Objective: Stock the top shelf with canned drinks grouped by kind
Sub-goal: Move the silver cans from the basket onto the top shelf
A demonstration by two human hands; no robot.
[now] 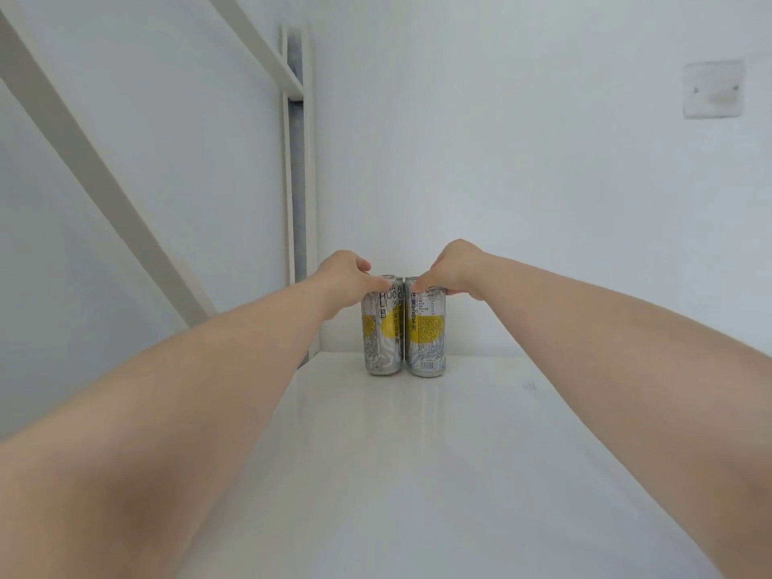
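At frame centre, my left hand (349, 273) and right hand (453, 267) each clamped a can top, left can (382, 328) touching right can (427, 328) at the shelf (459, 474) back; placing step, release likely next.

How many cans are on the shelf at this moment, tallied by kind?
Silver cans with a yellow patch: 2, the left can and the right can, upright and side by side on the white shelf
Other kinds: 0
Total: 2
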